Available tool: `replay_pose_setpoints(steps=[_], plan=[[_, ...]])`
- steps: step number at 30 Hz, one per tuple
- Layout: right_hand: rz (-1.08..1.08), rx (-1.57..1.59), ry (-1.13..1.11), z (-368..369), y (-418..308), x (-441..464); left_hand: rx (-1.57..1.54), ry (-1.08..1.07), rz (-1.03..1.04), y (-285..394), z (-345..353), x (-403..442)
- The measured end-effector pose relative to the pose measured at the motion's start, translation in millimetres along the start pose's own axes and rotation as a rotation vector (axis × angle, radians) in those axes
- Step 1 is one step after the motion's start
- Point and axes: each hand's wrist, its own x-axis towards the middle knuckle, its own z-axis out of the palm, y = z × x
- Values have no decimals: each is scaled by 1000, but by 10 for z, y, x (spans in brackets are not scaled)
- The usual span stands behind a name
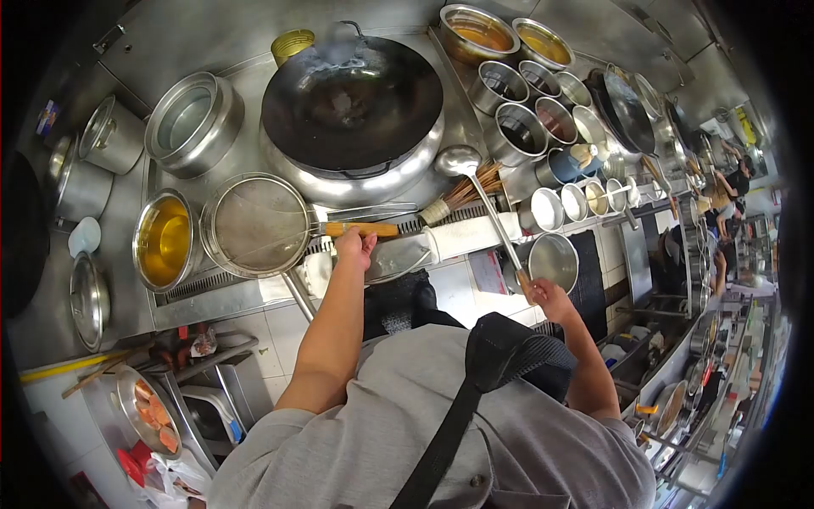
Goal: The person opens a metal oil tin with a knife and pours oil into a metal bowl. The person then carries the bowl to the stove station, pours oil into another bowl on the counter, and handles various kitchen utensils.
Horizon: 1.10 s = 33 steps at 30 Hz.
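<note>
My left hand (356, 246) is closed on the wooden handle of a round fine-mesh strainer (259, 225). The strainer's mesh lies at the left, beside a steel bowl of yellow oil (167, 240). In my right hand (549, 300) is the wooden end of a long steel ladle (493, 208), its bowl up by the wok's lower right side. A large dark wok (352, 106) sits on a rounded steel burner ring ahead of me, with a little haze at its far rim. A bamboo wok brush (462, 193) lies beside the ladle.
Steel containers of sauces (519, 131) and two bowls of orange liquid (479, 36) stand at the right. A large steel pot (188, 123) is at the left. Below lie a bowl of pinkish-orange pieces (153, 411) and an empty-looking pot (553, 261). Other people (736, 182) are far right.
</note>
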Motion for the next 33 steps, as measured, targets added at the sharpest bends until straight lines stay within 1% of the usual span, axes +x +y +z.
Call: replay_pose_setpoints(steps=[1, 2, 3, 5, 7, 8, 9, 11, 13, 15, 16, 17, 19, 20, 21, 22, 24, 25, 27, 28, 29, 31, 33], plan=[[17, -115, 4, -85, 80, -8, -5, 4, 8, -28, 66, 65], [34, -229, 10, -155, 155, -18, -16, 76, -9, -39, 119, 134], [25, -224, 5, -209, 306, -28, -27, 150, -26, -56, 158, 200], [82, -167, 8, -286, 618, -77, 2, 163, -3, -111, 227, 264], [109, -146, -14, -347, 797, -106, 1, 208, 89, -177, 310, 242], [138, -133, -21, -381, 880, -108, -13, 179, 98, -193, 328, 197], [130, -130, -37, -391, 1033, -94, -17, 195, 106, -206, 330, 118], [105, -93, -44, -355, 1312, -36, -5, 69, 161, -216, 287, -80], [70, -88, -70, -347, 1376, 11, -11, 75, 168, -208, 222, -278], [59, -34, -75, -384, 1291, 65, 21, -43, 152, -186, 126, -457], [51, -43, -87, -397, 1262, 127, 33, -53, 169, -175, 90, -542], [28, -45, -104, -407, 1321, 195, 19, -38, 189, -151, 44, -621], [-14, 15, -81, -392, 1515, 353, -28, -86, 139, -91, -48, -773], [-24, 51, -72, -374, 1544, 428, -13, -126, 141, -52, -76, -905], [-40, 51, -85, -370, 1585, 517, -23, -115, 156, -14, -98, -1032], [-13, 49, -108, -372, 1621, 609, -5, -138, 160, 24, -114, -1156], [11, 62, -155, -363, 1539, 731, 31, -167, 188, 127, -151, -1399], [-8, 59, -169, -358, 1444, 786, 19, -155, 205, 201, -203, -1503], [-89, 8, -164, -341, 1407, 878, 9, -199, 246, 395, -359, -1687], [-59, 20, -175, -333, 1376, 918, -1, -199, 285, 523, -463, -1757], [-84, 17, -189, -324, 1266, 928, -2, -176, 316, 695, -530, -1913], [38, 99, -150, -288, 1083, 887, 11, -205, 389, 1042, -929, -1850], [158, 473, -243, 25, 2049, 1246, 15, -212, 457, 1454, -1275, -1908]])
